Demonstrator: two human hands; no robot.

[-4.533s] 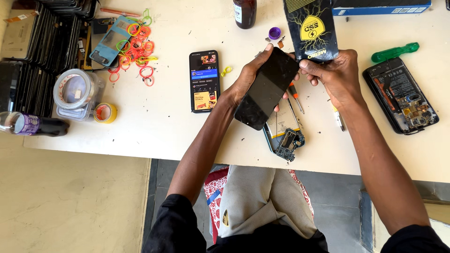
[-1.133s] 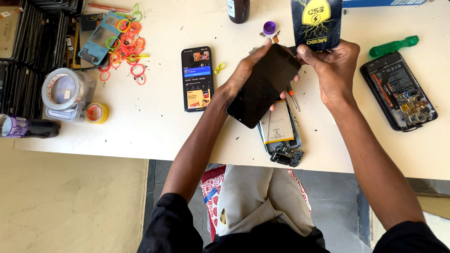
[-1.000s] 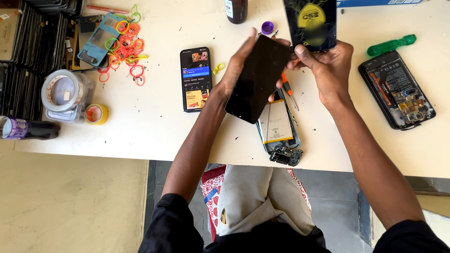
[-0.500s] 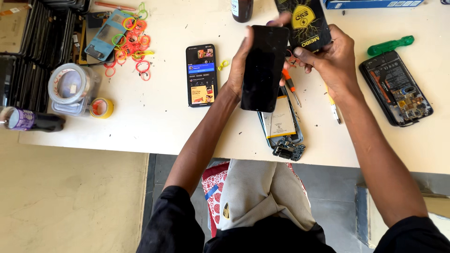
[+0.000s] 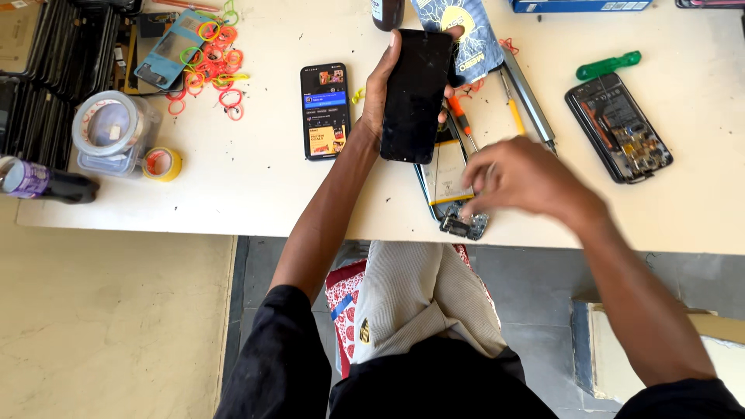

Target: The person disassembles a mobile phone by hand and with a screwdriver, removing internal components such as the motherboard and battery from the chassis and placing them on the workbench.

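Tabletop [image 5: 256, 194], pale and wide, carried everything, its near edge running above the seated person's lap. On it, well to the right, lay an opened phone body [image 5: 618, 128] with its insides showing, a green-handled tool [image 5: 608, 65] just above it. A lit smartphone [image 5: 324, 111] lay face up left of the hands. Farther left stood a clear tape jar [image 5: 110, 132], a small yellow tape roll [image 5: 161, 164] beside it, and coloured rubber bands [image 5: 217, 66] were scattered about a blue phone case [image 5: 169, 50]. The left hand [image 5: 380, 93] gripped a dark phone screen panel [image 5: 415, 95], holding it raised above the table with fingers curled round its edges. Beneath it lay a stripped phone frame [image 5: 450, 186] on the table. The right hand [image 5: 528, 178], blurred, hovered over that frame's lower end with fingers bent downward; whether it pinched anything I could not tell. Screwdrivers [image 5: 516, 101] lay just beyond it.
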